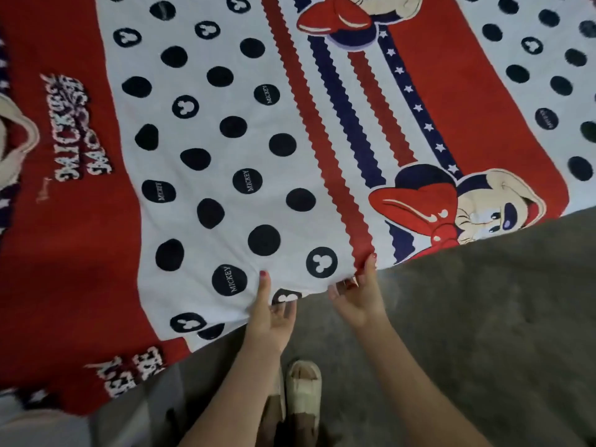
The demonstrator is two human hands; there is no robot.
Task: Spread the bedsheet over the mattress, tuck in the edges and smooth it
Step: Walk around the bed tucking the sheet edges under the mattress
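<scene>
Grey floor (483,317) underfoot; we judge spreading is in hand, our left hand (271,321) and right hand (358,298) each pinching the near hem of the bedsheet (258,156), lifted ahead, next needing an even pull before tucking.

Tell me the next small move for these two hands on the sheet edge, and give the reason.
Probably draw the edge down and toward the body to tension it for tucking. Both the left hand and the right hand pinch the near edge of the bedsheet, thumbs on top. That edge looks lifted over the grey floor and is slightly puckered between the hands; no mattress is visible.
</scene>
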